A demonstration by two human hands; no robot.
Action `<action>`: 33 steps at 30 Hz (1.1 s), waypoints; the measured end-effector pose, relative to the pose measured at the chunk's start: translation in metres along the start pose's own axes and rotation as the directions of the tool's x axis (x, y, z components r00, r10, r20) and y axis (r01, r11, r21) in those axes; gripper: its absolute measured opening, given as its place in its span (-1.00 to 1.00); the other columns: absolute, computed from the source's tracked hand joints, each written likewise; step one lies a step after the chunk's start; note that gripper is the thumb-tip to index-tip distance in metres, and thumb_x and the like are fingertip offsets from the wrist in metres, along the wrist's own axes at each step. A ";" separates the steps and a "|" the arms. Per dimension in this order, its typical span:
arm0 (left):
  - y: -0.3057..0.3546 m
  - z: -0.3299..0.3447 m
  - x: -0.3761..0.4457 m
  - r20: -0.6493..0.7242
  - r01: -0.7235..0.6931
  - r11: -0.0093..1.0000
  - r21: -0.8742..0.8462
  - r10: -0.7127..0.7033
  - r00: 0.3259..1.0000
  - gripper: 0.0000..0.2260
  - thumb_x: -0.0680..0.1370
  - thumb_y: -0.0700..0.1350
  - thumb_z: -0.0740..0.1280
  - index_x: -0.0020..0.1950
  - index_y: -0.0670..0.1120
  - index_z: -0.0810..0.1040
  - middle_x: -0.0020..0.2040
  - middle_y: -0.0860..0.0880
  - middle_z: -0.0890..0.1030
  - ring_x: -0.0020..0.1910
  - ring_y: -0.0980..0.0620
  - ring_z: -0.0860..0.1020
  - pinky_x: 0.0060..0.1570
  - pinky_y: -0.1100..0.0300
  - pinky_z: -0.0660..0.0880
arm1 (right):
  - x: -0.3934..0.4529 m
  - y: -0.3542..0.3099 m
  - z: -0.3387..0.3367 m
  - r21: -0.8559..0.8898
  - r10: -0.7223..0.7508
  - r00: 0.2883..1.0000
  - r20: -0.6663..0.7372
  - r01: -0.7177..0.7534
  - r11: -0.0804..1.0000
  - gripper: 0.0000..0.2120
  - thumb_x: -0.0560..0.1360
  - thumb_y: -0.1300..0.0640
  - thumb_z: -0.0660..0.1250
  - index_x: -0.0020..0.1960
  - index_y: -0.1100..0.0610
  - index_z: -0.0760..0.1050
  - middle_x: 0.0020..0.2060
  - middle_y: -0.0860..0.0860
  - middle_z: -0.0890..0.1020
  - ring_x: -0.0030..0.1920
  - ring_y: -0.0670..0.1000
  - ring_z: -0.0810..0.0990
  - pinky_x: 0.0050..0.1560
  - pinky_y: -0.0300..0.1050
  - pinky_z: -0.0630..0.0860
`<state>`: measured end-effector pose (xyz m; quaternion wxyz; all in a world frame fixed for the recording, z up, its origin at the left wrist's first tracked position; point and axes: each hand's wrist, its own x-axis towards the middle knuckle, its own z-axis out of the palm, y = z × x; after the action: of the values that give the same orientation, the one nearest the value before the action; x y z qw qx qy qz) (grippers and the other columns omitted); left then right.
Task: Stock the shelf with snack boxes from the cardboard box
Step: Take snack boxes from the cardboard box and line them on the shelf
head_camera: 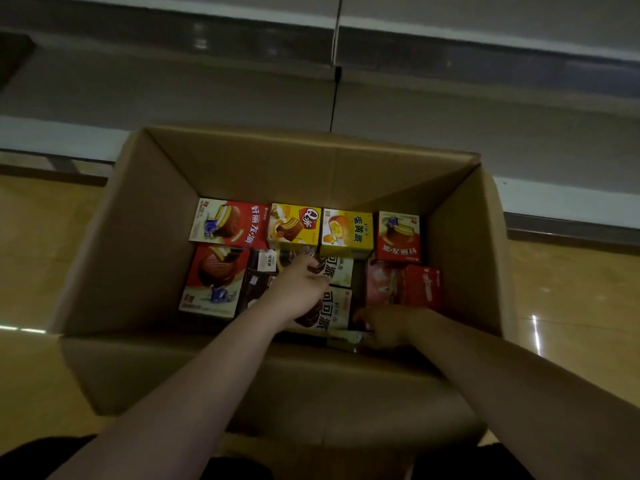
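plain brown cardboard box (145, 237) with a paler crease down its far wall; inside, a red snack box (230, 221) printed with a dark chocolate pie and white characters, a second red box (213, 282) showing a bigger brown pie and a blue patch, a yellow box (294, 223) with a red-and-white round logo, another yellow box (346, 232) with dark characters and a golden cake, a small red box (398, 235) with white characters, a glossy red box (403, 284), and cream-and-dark-brown boxes (337, 306) with bold dark lettering; tan glossy floor (571, 289) with white glints; grey shelf (450, 109) with a paler edge strip
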<state>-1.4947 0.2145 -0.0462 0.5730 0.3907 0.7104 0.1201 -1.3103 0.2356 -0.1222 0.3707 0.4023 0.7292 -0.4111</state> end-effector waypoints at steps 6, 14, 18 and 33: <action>-0.008 0.008 0.004 0.000 -0.023 0.999 -0.028 0.023 1.000 -0.66 0.60 -0.05 0.26 0.38 -0.03 0.37 0.16 0.01 0.51 0.12 0.00 0.57 0.27 -0.05 0.45 | 0.007 -0.003 0.005 -0.216 -0.144 0.987 -0.073 0.125 0.968 -0.49 0.61 0.06 0.20 0.52 0.04 0.14 0.34 0.14 0.44 0.25 0.14 0.49 0.18 -0.08 0.41; -0.005 -0.002 -0.002 -0.002 -0.058 0.997 -0.052 0.058 0.998 -0.80 0.61 -0.09 0.24 0.23 -0.05 0.48 0.11 0.01 0.56 -0.01 0.08 0.60 0.15 0.06 0.52 | 0.001 -0.023 0.000 -0.572 -0.315 0.949 0.026 0.272 0.774 -0.58 0.64 0.06 0.10 0.49 -0.09 0.25 0.36 0.16 0.36 0.23 0.18 0.47 0.07 -0.08 0.40; 0.000 -0.002 -0.003 0.006 -0.069 0.994 -0.081 0.070 0.998 -0.81 0.61 -0.09 0.24 0.20 -0.05 0.51 0.12 -0.02 0.58 0.04 0.03 0.60 0.11 0.07 0.54 | -0.010 -0.021 -0.004 -0.533 -0.243 0.968 -0.062 0.174 0.828 -0.66 0.60 -0.01 0.16 0.36 -0.08 0.37 0.26 0.13 0.38 0.17 0.18 0.50 0.12 0.07 0.51; -0.013 -0.029 0.007 0.083 -0.064 0.959 -0.277 0.090 0.993 -0.59 0.35 0.10 0.53 0.12 0.05 0.52 0.10 -0.03 0.66 0.10 -0.03 0.61 0.18 -0.03 0.51 | -0.054 -0.006 -0.087 0.854 0.061 0.852 -0.520 0.518 0.039 -0.48 0.51 0.29 0.32 0.41 0.06 0.25 -0.01 0.10 0.60 -0.11 -0.01 0.67 -0.19 -0.09 0.63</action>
<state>-1.5262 0.2185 -0.0500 0.6493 0.3404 0.6433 0.2206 -1.3119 0.2963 -0.0395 -0.2411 0.4934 0.3714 -0.7486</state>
